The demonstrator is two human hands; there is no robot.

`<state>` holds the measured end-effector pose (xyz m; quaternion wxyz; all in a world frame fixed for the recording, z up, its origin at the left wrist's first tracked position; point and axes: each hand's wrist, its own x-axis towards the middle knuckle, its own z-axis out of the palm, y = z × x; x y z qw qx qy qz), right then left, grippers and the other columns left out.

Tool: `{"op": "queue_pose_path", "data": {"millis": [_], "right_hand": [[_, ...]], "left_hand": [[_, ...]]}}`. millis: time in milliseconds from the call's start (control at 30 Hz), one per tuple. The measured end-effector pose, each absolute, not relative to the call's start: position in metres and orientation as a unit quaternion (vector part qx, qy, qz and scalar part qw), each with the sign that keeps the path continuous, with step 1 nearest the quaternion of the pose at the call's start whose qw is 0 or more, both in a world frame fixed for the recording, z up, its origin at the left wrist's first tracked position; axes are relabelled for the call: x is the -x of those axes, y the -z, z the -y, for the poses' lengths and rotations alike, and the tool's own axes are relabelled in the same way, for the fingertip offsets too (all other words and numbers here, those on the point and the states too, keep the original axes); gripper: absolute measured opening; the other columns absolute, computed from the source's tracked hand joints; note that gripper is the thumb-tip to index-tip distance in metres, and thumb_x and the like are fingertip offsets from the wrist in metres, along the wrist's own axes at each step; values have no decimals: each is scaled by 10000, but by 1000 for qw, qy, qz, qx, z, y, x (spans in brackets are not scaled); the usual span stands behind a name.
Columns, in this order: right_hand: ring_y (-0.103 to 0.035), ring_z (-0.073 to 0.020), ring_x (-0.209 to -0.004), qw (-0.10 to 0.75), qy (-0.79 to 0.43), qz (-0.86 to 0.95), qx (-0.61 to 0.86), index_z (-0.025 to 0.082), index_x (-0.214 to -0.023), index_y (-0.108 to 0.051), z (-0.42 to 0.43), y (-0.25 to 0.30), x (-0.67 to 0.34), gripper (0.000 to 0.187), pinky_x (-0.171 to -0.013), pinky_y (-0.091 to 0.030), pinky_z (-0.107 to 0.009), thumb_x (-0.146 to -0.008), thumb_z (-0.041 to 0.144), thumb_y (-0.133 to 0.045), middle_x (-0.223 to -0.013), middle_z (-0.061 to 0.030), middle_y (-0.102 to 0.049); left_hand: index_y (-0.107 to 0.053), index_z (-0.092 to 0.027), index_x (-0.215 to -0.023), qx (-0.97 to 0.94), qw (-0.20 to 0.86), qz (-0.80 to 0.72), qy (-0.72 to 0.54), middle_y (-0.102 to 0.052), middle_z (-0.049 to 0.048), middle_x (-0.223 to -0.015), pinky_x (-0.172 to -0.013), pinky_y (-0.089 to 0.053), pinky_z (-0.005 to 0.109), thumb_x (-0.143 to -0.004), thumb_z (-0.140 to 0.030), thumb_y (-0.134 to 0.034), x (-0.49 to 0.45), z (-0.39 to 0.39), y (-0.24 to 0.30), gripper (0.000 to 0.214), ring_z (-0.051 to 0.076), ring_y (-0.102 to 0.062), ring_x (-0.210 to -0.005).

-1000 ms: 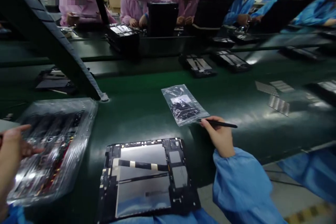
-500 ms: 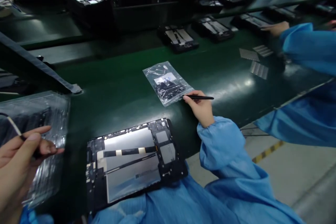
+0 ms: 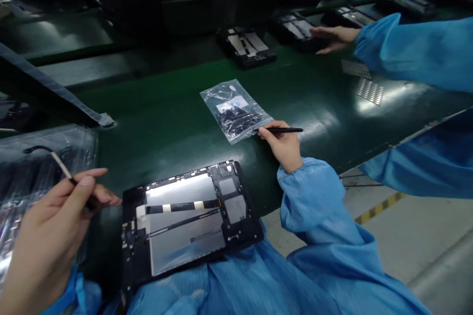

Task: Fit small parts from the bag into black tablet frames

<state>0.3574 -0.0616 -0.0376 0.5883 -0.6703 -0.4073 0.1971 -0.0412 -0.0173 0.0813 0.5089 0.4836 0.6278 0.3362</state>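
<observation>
Between thumb and fingers, my left hand (image 3: 62, 221) pinches a thin flex cable (image 3: 55, 157), dark at its bent end with a pale stretch below. Black tweezers (image 3: 286, 130) lie in the closed fingers of my right hand (image 3: 283, 145). Their tip is at the lower right edge of a clear zip bag (image 3: 236, 113), which has a white label and small black pieces in it. An opened tablet (image 3: 188, 231) rests at the bench edge against my blue gown, its silver inside and dark cables facing up.
At the left lie stacked clear plastic packs (image 3: 83, 142), beside a slanted post (image 3: 74, 93). Opened tablets on black holders (image 3: 247, 49) line the far side of the green bench (image 3: 155, 93). From the right reaches a co-worker's hand (image 3: 338, 37), above perforated metal-look sheets (image 3: 369, 91).
My left hand has moved right and slightly up with the flex cable, nearer the tablet. My right hand stays by the bag. The co-worker's hand has moved left to another tablet.
</observation>
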Motion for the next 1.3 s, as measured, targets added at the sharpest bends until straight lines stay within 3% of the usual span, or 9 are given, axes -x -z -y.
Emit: {"op": "queue_pose_path", "data": {"millis": [200, 333, 533, 633, 900, 1300], "right_hand": [[-638, -151, -689, 612, -223, 363, 666, 175, -836, -585, 66, 28, -352, 304, -702, -526, -303, -714, 402, -748, -742, -12, -636], [-630, -128, -622, 655, -368, 286, 596, 194, -824, -563, 72, -2, -313, 367, -603, -530, -247, -656, 424, -794, -731, 0, -645], [-600, -110, -543, 517, -627, 335, 477, 159, -759, -562, 60, -51, -227, 373, -517, -510, -196, -668, 437, -793, -614, -15, -628], [-597, -96, -531, 477, -686, 325, 443, 154, -780, -556, 50, -57, -205, 379, -509, -500, -166, -670, 422, -800, -590, -8, -627], [-579, -58, -508, 438, -753, 246, 426, 145, -763, -587, 44, -51, -192, 321, -501, -490, -107, -686, 365, -808, -608, 4, -637], [-569, -49, -491, 442, -760, 214, 425, 147, -752, -590, 36, -38, -197, 330, -482, -492, -105, -661, 362, -823, -638, 12, -640]], "left_hand": [[-629, -247, -977, -495, 555, -587, -319, -592, -21, -647, -588, -543, 209, -786, -498, -670, 8, 25, -77, 319, 145, -586, -639], [-589, -163, -1015, -464, 661, -524, -272, -634, 4, -696, -510, -528, 210, -745, -496, -717, -1, 26, -62, 447, 128, -601, -556], [-538, -142, -1154, -463, 754, -408, -225, -655, 126, -1048, -571, -579, 261, -876, -441, -578, -22, 42, -61, 411, 156, -671, -687], [-528, -139, -1157, -468, 756, -383, -251, -664, 114, -995, -558, -580, 240, -890, -437, -557, -20, 46, -64, 401, 150, -672, -690], [-567, -129, -1040, -426, 763, -408, -265, -647, 125, -1043, -458, -556, 199, -875, -429, -579, -6, 49, -55, 342, 144, -660, -686], [-556, -132, -1108, -411, 757, -436, -259, -643, 72, -910, -480, -555, 209, -864, -411, -584, -5, 44, -51, 372, 113, -619, -625]]}}
